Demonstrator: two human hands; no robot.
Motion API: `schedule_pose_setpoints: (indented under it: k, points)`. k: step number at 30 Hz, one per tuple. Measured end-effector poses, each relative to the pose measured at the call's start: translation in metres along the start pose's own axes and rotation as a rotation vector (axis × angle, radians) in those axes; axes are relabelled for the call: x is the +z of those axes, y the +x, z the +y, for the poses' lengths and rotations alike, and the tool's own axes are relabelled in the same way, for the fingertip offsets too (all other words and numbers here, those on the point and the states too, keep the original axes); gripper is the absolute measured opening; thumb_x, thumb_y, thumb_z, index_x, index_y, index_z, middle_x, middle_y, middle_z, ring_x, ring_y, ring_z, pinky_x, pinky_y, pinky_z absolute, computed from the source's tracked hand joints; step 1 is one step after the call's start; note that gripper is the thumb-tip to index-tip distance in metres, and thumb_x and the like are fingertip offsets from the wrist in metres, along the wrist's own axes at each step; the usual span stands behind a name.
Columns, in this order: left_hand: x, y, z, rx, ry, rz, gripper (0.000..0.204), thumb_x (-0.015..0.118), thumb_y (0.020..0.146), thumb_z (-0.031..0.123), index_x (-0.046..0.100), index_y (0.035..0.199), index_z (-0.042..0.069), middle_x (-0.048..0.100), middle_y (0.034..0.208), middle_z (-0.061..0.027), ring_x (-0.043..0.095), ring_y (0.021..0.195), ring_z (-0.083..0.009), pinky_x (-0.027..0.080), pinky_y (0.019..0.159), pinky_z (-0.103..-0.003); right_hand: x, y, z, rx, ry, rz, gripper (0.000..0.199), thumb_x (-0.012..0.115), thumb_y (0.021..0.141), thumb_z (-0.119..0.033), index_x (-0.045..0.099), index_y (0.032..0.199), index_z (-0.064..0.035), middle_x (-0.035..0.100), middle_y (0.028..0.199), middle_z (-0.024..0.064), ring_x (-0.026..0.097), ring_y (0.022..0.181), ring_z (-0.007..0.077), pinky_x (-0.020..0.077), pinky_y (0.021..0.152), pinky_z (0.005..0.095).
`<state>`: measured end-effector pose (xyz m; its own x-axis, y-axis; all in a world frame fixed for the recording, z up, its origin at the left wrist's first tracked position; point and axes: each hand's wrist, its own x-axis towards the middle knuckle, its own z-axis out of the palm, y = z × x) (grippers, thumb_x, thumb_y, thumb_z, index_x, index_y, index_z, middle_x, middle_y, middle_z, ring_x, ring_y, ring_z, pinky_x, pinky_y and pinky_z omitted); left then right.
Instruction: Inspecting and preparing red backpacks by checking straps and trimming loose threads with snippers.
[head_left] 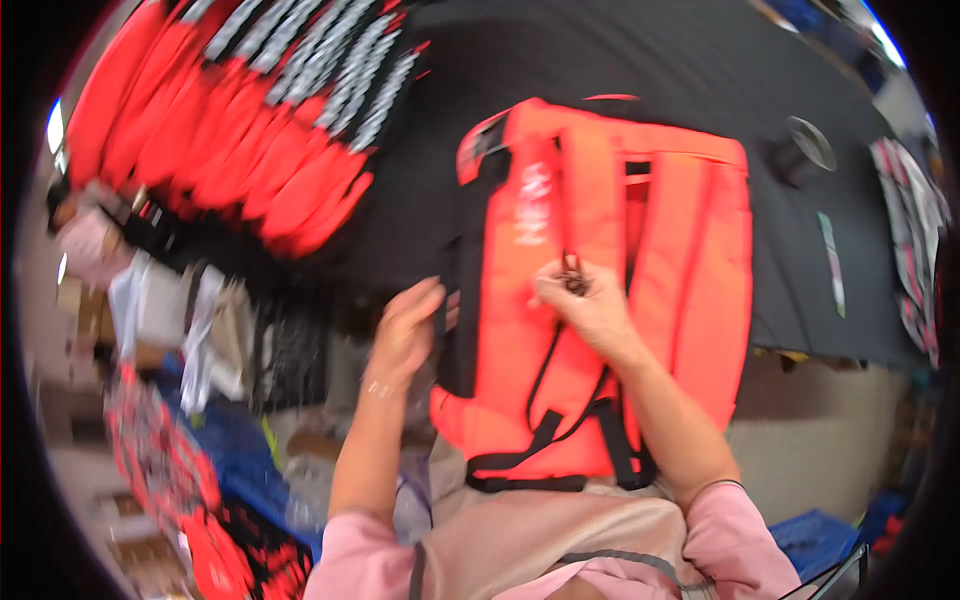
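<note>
A bright orange-red backpack (520, 370) lies strap side up in front of me, its lower end near my lap. Two padded shoulder straps (665, 230) run along it, and black webbing (530, 465) loops at the near end. My right hand (590, 305) is closed over the middle of the bag, around a small dark thing too blurred to name. Beside the bag's black left side, my left hand (408, 325) is held with fingers extended and slightly bent, nothing visible in them. Whether it touches the bag I cannot tell.
Black cloth covers the table (440, 150). Several red pieces with black-and-white patterned bands (250, 150) lie at the far left. At the right are a round ring-like object (810, 145), a pale narrow strip (832, 265) and grey patterned fabric (905, 240). Blue material (235, 450) lies lower left.
</note>
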<state>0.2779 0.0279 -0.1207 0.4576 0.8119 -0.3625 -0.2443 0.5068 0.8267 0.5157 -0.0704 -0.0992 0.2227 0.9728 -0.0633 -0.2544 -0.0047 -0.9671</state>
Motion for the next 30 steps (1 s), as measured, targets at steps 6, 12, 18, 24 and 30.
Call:
schedule_pose_setpoints:
  k: [6,12,18,24,30]
  points:
    - [-0.009,-0.024,0.01,0.154,0.171,0.161,0.045,0.063,0.094,0.021,0.049,0.132,0.001,0.062,0.097,-0.0023,0.055,0.079,-0.0092,0.044,0.07,-0.025,-0.092,-0.03,-0.101,-0.346,-0.13,0.488,0.028,0.057,0.099,-0.025,0.066,0.096,0.0009,0.065,0.074,0.0002,0.052,0.067,0.0052,0.0425,0.063,0.0228]
    - [0.023,-0.028,0.02,0.269,0.233,0.224,0.028,0.064,0.093,0.02,0.06,0.117,0.006,0.056,0.084,0.0065,0.046,0.065,-0.0023,0.036,0.057,-0.017,-0.227,-0.038,-0.098,-0.145,-0.532,0.873,0.035,0.059,0.096,-0.031,0.067,0.107,0.0011,0.068,0.093,0.0115,0.066,0.086,0.0159,0.0543,0.064,0.0306]
    - [0.059,-0.009,0.008,0.229,0.293,0.367,0.031,0.063,0.095,0.03,0.07,0.112,0.004,0.06,0.081,0.0042,0.049,0.065,-0.0026,0.036,0.058,-0.018,-0.293,-0.069,-0.05,-0.17,-0.532,0.814,0.031,0.057,0.097,-0.013,0.061,0.121,0.0045,0.064,0.111,0.0107,0.064,0.092,0.0165,0.054,0.077,0.0278]
    - [0.047,-0.018,0.007,0.201,0.155,0.362,0.036,0.057,0.099,0.034,0.07,0.109,0.002,0.058,0.077,0.0051,0.047,0.061,-0.0024,0.036,0.056,-0.019,-0.3,-0.037,-0.036,-0.132,-0.641,0.755,0.041,0.056,0.098,-0.018,0.054,0.133,0.003,0.063,0.12,0.0096,0.063,0.099,0.015,0.0498,0.084,0.0281]
    - [0.046,-0.018,0.008,0.173,0.13,0.319,0.038,0.057,0.099,0.034,0.069,0.108,0.0,0.057,0.075,0.004,0.045,0.061,-0.0029,0.035,0.055,-0.019,-0.307,-0.032,-0.024,-0.172,-0.822,0.778,0.042,0.055,0.099,-0.022,0.054,0.131,0.0057,0.063,0.123,0.0127,0.063,0.103,0.0181,0.0479,0.089,0.0285]
